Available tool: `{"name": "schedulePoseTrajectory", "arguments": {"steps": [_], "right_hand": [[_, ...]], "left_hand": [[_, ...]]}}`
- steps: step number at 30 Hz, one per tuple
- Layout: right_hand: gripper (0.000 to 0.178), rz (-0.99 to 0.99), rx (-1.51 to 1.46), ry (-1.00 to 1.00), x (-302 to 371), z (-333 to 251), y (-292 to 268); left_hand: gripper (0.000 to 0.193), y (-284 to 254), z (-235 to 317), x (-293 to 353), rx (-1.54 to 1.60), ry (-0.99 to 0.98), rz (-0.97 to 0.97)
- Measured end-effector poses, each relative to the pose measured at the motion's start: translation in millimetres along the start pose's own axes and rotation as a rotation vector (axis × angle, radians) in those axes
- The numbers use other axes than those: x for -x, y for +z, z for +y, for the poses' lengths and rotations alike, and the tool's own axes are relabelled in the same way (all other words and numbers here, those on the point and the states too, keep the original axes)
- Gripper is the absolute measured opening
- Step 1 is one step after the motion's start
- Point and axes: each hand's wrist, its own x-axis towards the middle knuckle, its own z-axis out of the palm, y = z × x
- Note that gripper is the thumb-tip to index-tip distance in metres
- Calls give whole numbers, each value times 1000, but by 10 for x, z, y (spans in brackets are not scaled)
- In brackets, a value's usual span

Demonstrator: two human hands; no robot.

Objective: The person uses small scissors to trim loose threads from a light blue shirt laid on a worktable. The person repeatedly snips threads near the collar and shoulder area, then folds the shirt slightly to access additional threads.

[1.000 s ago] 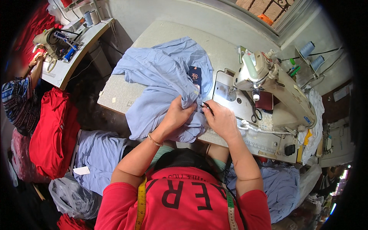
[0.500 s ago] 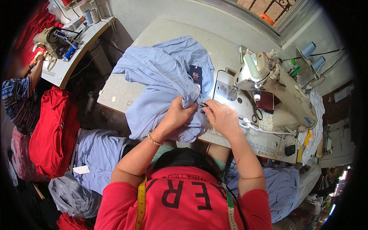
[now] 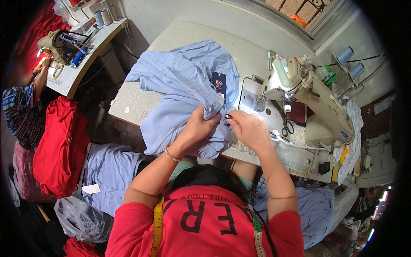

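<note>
The garment [image 3: 182, 88] lies on the table [image 3: 171, 38], left of the sewing machine [image 3: 317, 100] and scissors [image 3: 283, 120].

Glare whitens part of the right hand [image 3: 251, 128], the floor [image 3: 110, 115] lies in shadow, and straight edges bow toward black corners.

On the pale sewing table [image 3: 188, 34]: a rumpled light-blue garment [image 3: 184, 94], dark scissors [image 3: 283, 121], a cream sewing machine [image 3: 327, 109].

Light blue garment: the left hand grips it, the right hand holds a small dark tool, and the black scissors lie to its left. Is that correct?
Not quite: the head view shows the black scissors to the right of the light blue garment. The left hand does grip it, and the right hand holds a small dark tool.
</note>
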Motion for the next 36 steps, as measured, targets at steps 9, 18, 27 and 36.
{"name": "schedulePoseTrajectory", "arguments": {"steps": [9,18,27,36], "right_hand": [[12,-20,56,-152,-79,65,-40],[17,-118,-223,-80,-141,136,-44],[17,-118,-331,-77,-110,182,10],[16,-61,-233,-143,-106,169,27]], "left_hand": [[23,10,87,24,23,-48,-15],[26,-24,-19,-25,48,-25,-62],[27,-36,-1,-15,113,-67,-63],[28,-43,35,-9,120,-54,-72]]}}
